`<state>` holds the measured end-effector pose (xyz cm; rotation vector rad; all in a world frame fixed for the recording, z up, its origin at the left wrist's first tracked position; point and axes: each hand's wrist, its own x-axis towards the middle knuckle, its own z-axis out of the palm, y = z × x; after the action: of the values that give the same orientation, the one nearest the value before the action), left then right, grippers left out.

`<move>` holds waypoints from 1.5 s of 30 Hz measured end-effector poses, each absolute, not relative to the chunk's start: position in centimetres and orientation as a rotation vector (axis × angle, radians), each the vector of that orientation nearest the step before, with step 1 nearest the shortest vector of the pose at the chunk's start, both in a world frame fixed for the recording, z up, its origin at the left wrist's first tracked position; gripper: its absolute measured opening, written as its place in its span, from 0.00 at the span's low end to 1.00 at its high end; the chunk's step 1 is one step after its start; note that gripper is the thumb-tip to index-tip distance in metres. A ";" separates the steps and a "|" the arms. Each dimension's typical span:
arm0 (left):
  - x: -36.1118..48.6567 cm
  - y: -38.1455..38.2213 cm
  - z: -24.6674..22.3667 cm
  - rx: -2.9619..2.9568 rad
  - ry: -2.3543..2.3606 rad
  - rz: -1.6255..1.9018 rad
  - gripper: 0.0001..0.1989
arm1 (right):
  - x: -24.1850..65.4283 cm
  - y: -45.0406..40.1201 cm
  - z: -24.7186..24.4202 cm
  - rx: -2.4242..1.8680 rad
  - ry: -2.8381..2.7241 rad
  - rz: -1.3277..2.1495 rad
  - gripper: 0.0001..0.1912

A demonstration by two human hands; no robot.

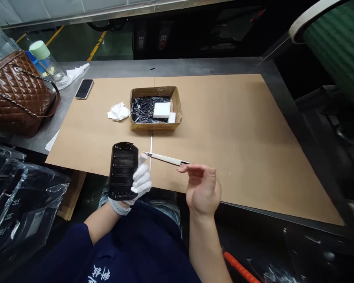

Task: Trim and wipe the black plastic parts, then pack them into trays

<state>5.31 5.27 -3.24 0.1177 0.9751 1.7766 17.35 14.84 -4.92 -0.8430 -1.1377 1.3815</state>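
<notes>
My left hand, in a white glove, holds a glossy black plastic part with cut corners and crosswise ridges. The part is upright in front of me, just over the table's front edge, with the gloved fingers around its right side. My bare right hand has its fingers curled on the end of a slim white-and-black tool. The tool's pointed dark tip faces left, close to the gloved fingertips. Beyond them stands a cardboard box with many small black pieces and white blocks in it.
Brown cardboard covers the table. A crumpled white cloth lies left of the box, and a phone farther left. A brown quilted bag and a bottle stand at the left edge. Black plastic bags are at lower left.
</notes>
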 end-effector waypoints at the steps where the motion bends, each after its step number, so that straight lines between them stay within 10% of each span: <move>1: 5.3 5.2 -2.9 0.030 0.869 1.796 0.14 | 17.3 14.9 -4.9 -0.879 -1.106 1.383 0.22; 11: 4.6 6.4 -2.5 0.241 1.212 1.643 0.14 | 18.1 14.5 -5.2 -0.904 -1.036 1.503 0.18; 16: 5.7 6.5 -3.0 0.950 1.574 1.073 0.08 | 21.3 12.5 -3.6 -0.846 -1.352 1.821 0.35; 24: 11.3 8.6 -3.5 1.405 1.347 0.700 0.16 | 28.8 11.5 -1.8 -1.273 -1.281 1.165 0.22; 31: 8.7 10.1 -5.6 1.223 1.512 0.715 0.25 | 49.9 12.6 3.3 -1.737 -0.925 -0.385 0.20; 45: 6.8 10.7 -7.6 0.855 1.660 0.920 0.35 | 59.6 9.6 -4.7 -2.175 -0.962 -0.013 0.17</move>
<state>6.77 10.67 -7.62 0.8553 1.6604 0.9205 59.64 9.61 -4.65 -2.1754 -0.9621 -0.0127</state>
